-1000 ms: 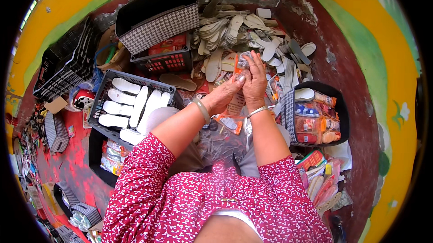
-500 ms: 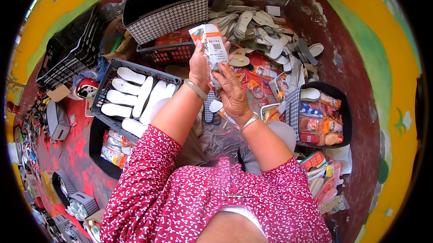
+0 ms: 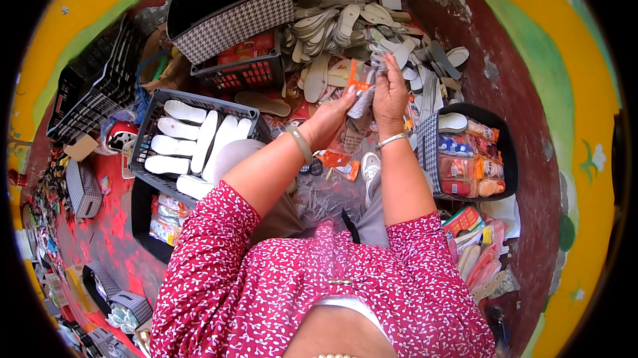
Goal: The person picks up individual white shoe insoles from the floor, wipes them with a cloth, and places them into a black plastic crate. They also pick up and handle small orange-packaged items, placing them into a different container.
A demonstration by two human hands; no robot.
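Observation:
Between my hands, in front of me, is a clear plastic packet of insoles [image 3: 359, 103] with orange printing and something grey inside. My left hand [image 3: 327, 120] pinches its near left side, the thumb lying along the packet. On the other side my right hand [image 3: 391, 97] is raised, its fingers closed together against the packet's upper end, where grey material shows at the fingertips; the palm side is partly hidden. Beneath the hands, more clear packets with orange labels [image 3: 347, 170] lie near a white shoe [image 3: 371, 175] and my knees.
Left of my arms stands a grey crate of white insoles [image 3: 199, 138]. At the right is a houndstooth basket [image 3: 430, 152] of packed goods. Loose insoles [image 3: 332, 25] are heaped by the far wall, next to a black crate [image 3: 239, 73] and a large houndstooth bin [image 3: 232, 22].
The packet has gone from upright and label-side showing to tilted and turned. My right hand has risen from its lower end to its upper right; my left hand has moved down and right.

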